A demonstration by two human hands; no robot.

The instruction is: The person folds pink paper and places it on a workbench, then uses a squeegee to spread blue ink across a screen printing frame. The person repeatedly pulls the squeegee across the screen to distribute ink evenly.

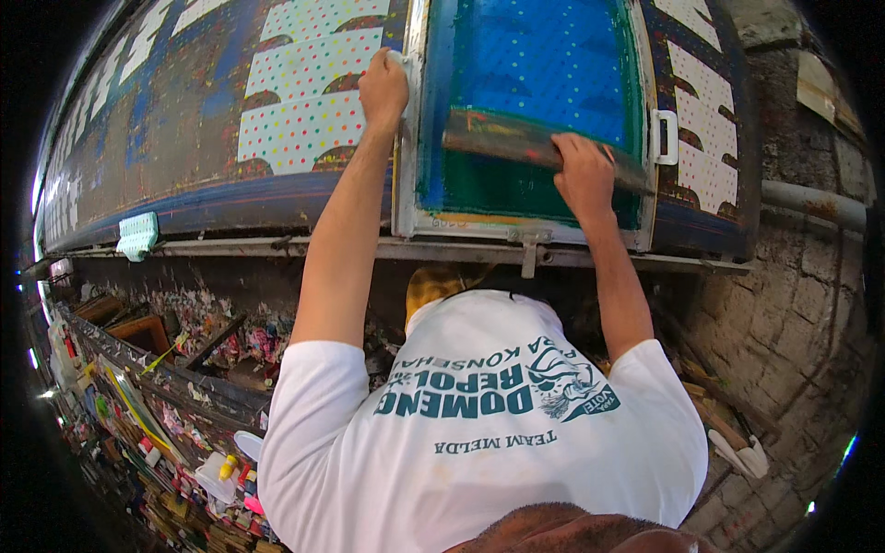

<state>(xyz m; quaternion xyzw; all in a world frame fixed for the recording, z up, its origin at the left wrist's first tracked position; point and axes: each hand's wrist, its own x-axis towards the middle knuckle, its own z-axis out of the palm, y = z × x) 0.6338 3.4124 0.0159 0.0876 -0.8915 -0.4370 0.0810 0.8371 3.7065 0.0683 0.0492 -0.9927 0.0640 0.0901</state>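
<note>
Currently, the squeegee (pixel 507 140) lies slanted across the mesh (pixel 530 55), inside the frame (pixel 408 170) on the worktop (pixel 184 175). The right hand (pixel 585 175) pinches its upper edge, fingers bent over it; the left hand (pixel 383 89) is curled around the left handle (pixel 397 58) of the frame. Caution: the one-handed, off-centre grip could cause uneven pressure and streaked colour. A tug on the handle could shift the frame out of line. The squeegee's right end, close to the rail, could catch. Containers: a white tub (pixel 213 479) sits lower left; whether the yellow object (pixel 229 466) is inside cannot be told.
</note>
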